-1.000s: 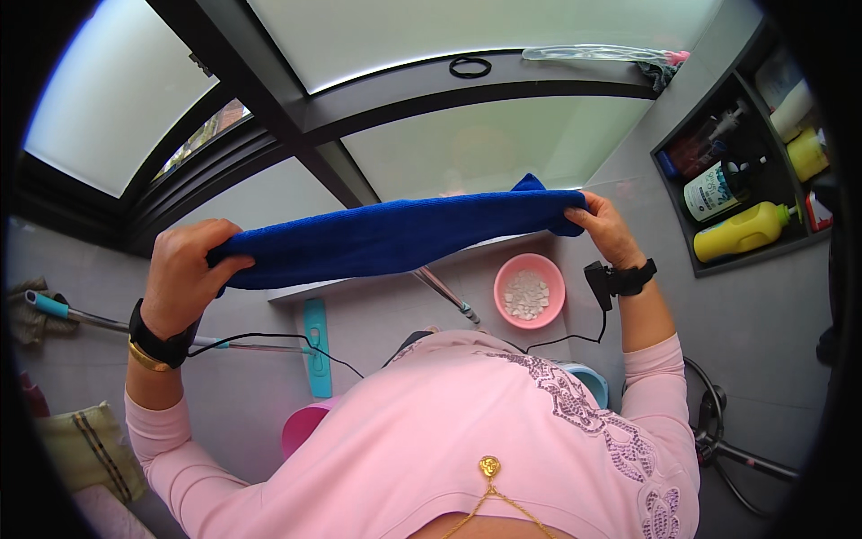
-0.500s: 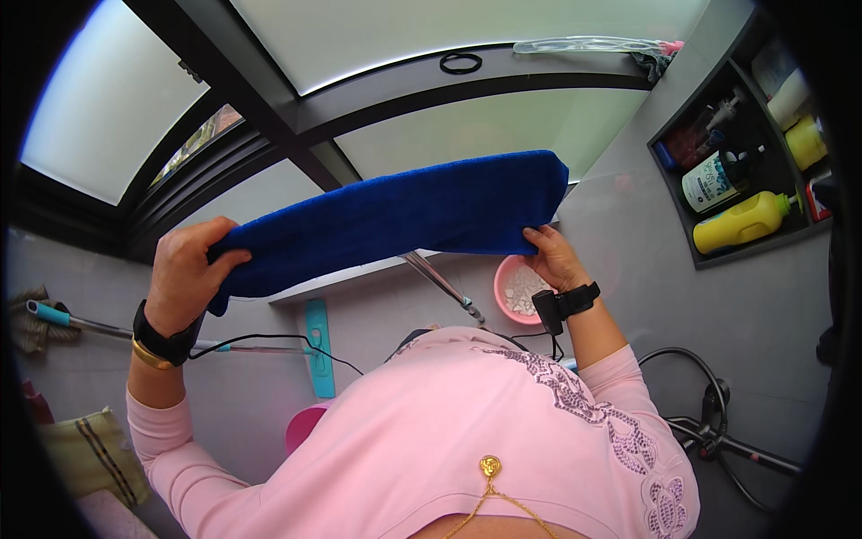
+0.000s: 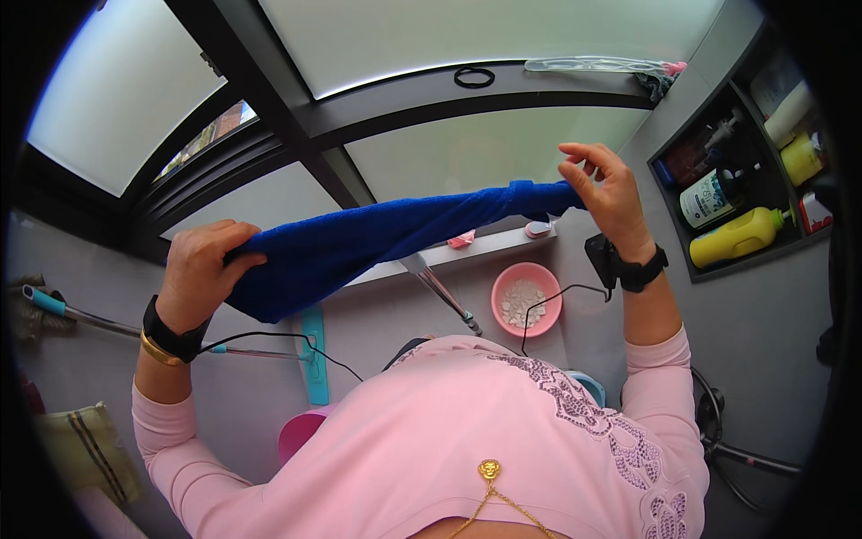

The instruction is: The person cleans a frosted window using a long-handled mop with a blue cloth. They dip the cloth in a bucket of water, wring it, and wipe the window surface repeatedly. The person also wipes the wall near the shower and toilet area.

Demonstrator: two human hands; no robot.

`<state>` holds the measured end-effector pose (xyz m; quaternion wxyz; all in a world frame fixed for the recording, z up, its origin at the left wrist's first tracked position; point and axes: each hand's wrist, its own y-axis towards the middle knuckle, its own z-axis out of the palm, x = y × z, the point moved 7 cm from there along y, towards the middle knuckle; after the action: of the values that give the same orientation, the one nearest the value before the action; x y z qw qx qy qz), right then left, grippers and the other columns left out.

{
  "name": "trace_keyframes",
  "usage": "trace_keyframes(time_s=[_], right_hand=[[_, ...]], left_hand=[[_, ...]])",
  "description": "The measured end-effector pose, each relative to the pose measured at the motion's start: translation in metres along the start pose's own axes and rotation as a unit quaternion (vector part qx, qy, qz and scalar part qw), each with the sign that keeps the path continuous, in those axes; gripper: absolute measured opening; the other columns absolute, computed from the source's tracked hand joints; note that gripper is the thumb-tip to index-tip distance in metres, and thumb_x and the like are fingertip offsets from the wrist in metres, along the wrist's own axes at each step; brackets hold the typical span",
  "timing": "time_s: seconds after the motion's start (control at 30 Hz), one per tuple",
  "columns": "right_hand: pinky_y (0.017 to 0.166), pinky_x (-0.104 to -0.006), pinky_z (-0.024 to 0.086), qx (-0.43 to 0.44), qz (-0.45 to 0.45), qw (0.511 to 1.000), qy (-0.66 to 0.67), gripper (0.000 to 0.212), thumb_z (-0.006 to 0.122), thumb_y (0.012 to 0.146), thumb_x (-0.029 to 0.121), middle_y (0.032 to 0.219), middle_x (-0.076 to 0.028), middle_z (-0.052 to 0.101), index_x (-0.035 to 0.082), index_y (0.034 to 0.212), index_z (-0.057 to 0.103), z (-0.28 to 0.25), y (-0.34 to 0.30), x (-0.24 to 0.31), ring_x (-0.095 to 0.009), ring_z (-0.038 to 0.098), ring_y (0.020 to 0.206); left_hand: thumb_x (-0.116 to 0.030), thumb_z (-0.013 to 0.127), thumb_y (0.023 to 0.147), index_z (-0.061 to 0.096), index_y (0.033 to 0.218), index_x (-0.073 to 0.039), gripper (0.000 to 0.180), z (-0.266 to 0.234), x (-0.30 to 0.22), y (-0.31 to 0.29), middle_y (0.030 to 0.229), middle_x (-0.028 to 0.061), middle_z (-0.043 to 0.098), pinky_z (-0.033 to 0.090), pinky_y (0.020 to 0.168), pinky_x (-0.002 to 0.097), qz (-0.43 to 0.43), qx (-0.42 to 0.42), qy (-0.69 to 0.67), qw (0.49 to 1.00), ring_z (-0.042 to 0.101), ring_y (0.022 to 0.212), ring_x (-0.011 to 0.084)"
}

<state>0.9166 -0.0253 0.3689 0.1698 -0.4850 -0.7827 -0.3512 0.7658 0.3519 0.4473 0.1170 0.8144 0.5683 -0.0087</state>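
A deep blue towel (image 3: 359,238) stretches in the air across the front of me, its right part gathered narrow and its left part hanging wider. My left hand (image 3: 202,265) is closed on the towel's left end, thumb on the near side. At the right end, my right hand (image 3: 606,189) is raised, with its curled fingers holding the towel's gathered tip beside the palm. The exact grip there is partly hidden. Both wrists carry black bands with cables.
Below the towel are a pink bowl (image 3: 525,328) of white chips, a metal pole (image 3: 444,292) and a turquoise flat mop head (image 3: 314,359). A dark wall shelf (image 3: 763,238) with bottles stands at the right. Framed frosted panels (image 3: 503,36) rise ahead.
My right hand has moved up and to the right, and its end of the towel has gone from spread to gathered. The pink bowl is now uncovered. My left hand keeps its hold.
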Motion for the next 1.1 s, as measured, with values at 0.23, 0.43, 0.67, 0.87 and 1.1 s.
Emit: trace_keyframes(time_s=[0.23,0.43,0.67,0.87,1.1], right_hand=[[0.066,-0.0342,0.047,0.135,-0.182,0.974,0.022,0.025,0.077,0.073,0.014,0.077,-0.012,0.062,0.003,0.094,0.067,0.078,-0.014,0.075,-0.028,0.06,0.07],[0.059,-0.0313,0.046,0.12,-0.137,0.98,0.084,0.017,0.075,0.073,0.008,0.073,-0.012,0.062,0.001,0.087,0.068,0.068,-0.021,0.047,-0.026,0.059,0.063],[0.059,-0.0301,0.045,0.143,-0.145,0.975,0.089,0.017,0.074,0.072,0.006,0.071,-0.012,0.061,-0.001,0.086,0.068,0.069,-0.024,0.041,-0.024,0.058,0.062],[0.059,-0.0296,0.045,0.135,-0.123,0.979,0.096,0.017,0.074,0.075,0.008,0.071,-0.012,0.061,-0.001,0.088,0.067,0.063,-0.027,0.036,-0.022,0.057,0.062],[0.058,-0.0286,0.044,0.119,-0.112,0.983,0.088,0.016,0.074,0.077,0.01,0.071,-0.012,0.061,-0.001,0.087,0.067,0.06,-0.031,0.036,-0.022,0.057,0.061]], left_hand=[[-0.029,0.077,0.076,0.065,0.096,-0.01,0.03,-0.009,0.014,-0.009,0.082,0.0054,0.066,0.044,0.081,0.0353,0.051,-0.016,0.098,0.994,0.062,0.079,0.0229],[-0.047,0.08,0.073,0.044,0.139,-0.015,0.082,-0.031,0.112,-0.088,0.129,0.011,0.052,0.049,0.09,0.0334,-0.14,-0.314,-0.306,0.888,0.056,0.108,0.0208],[-0.021,0.078,0.08,0.02,0.151,-0.017,0.092,0.127,0.132,-0.074,0.151,0.016,0.03,0.045,0.1,0.046,-0.185,-0.15,-0.588,0.773,0.047,0.125,0.0332],[-0.01,0.068,0.088,0.049,0.134,-0.008,0.05,0.141,0.124,-0.08,0.118,0.0078,0.062,0.047,0.098,0.0393,-0.18,-0.185,-0.739,0.622,0.059,0.111,0.0225],[-0.014,0.063,0.09,0.043,0.137,-0.004,0.052,0.096,0.109,-0.086,0.121,0.0135,0.059,0.047,0.1,0.0423,-0.099,-0.218,-0.71,0.663,0.059,0.113,0.0243]])
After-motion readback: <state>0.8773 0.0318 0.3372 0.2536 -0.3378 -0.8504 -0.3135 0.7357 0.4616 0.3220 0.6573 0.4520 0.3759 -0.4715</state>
